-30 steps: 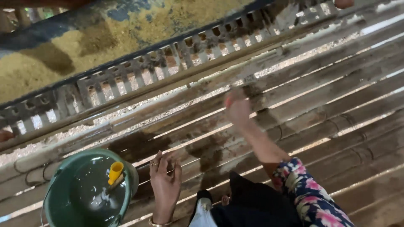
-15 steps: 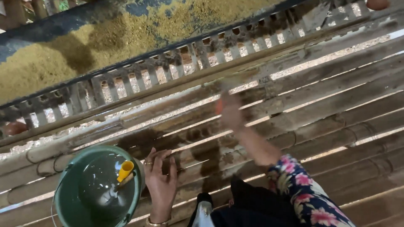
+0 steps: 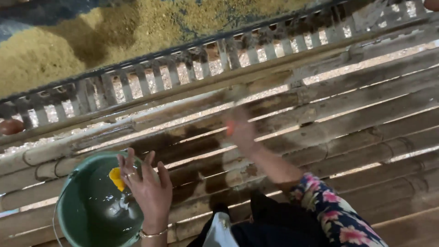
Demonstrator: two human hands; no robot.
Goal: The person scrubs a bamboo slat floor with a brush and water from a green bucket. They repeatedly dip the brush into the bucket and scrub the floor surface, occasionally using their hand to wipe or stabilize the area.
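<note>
Floral-printed fabric, dark with pink and white blossoms, covers the person's right forearm as a sleeve (image 3: 336,215) at the bottom edge of the view, beside dark clothing. Close by, at the lower left, sits a round green bucket (image 3: 89,219) with water in it and a yellow object (image 3: 115,177) inside, near its upper rim. The left hand (image 3: 147,190) hovers over the bucket's right edge, palm away from the camera, fingers (image 3: 129,167) spread wide apart and holding nothing. A thin bracelet (image 3: 153,234) circles that wrist.

A little farther out, the right hand (image 3: 240,130) reaches forward over the floor. It is blurred by motion, with a reddish smear at its left side; whether its fingers are open, or closed around something, cannot be told.

Both hands are above a floor of bamboo slats (image 3: 366,119), long brown poles running from lower left to upper right, with bright gaps of light between them. Dark wet patches stain the slats around and between the two hands.

Beyond the slats runs a long feed trough with a barred grey rail (image 3: 183,75) along its front, slanting across the upper part of the view. Farthest away, behind the rail, lies a heap of yellowish-brown grainy feed (image 3: 91,32). A brown, rounded object (image 3: 10,126) shows at the far left edge, just below the rail.
</note>
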